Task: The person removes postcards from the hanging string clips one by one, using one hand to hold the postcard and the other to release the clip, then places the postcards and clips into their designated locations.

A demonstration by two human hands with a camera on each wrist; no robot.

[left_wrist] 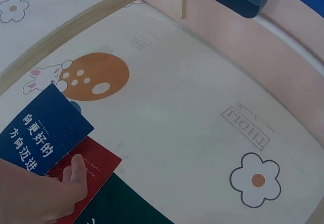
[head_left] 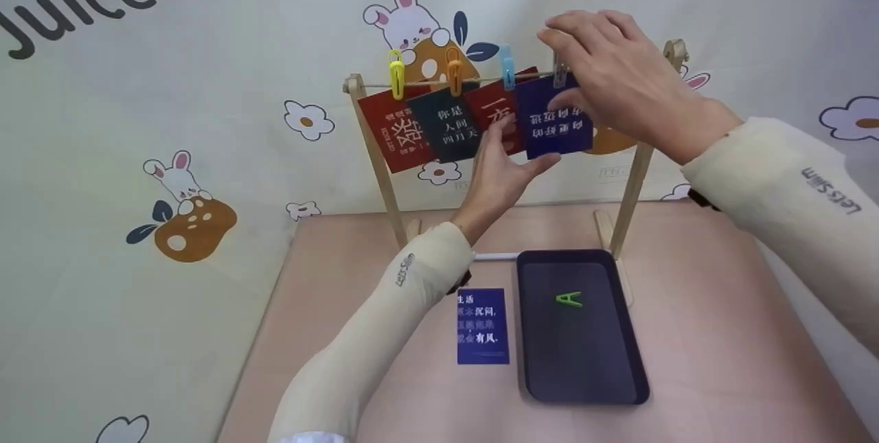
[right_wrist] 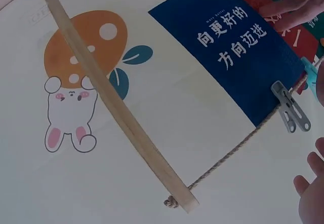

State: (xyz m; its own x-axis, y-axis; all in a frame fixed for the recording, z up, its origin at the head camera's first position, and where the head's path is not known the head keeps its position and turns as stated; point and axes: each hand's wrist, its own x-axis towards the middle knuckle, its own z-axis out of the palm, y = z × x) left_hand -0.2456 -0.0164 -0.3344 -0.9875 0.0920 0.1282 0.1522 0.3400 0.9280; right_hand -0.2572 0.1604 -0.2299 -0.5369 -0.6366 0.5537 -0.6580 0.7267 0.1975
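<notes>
A blue card (head_left: pixel 557 130) with white lettering hangs from a twine (right_wrist: pixel 228 155), held by a grey clothespin (right_wrist: pixel 289 106). Around that clothespin my right hand (head_left: pixel 614 79) is spread, thumb and fingers apart from it in the right wrist view. My left hand (head_left: pixel 500 172) is at the lower edge of the blue card, thumb out to the right, fingers extended in front of the red card (left_wrist: pixel 104 160) beside it. Further left hang a dark green card (head_left: pixel 439 137) on an orange clothespin (head_left: pixel 454 73) and another red card (head_left: pixel 388 137) on a yellow clothespin (head_left: pixel 397 79). A light blue clothespin (head_left: pixel 507 71) grips the nearer red card.
The twine runs between two posts of a wooden stand (head_left: pixel 632 196). On the pink table (head_left: pixel 714 333), a dark tray (head_left: pixel 584 374) holds a green clothespin (head_left: pixel 568 299). Left of the tray lies another blue card (head_left: pixel 483 347). A printed cloth (head_left: pixel 226 86) stands behind.
</notes>
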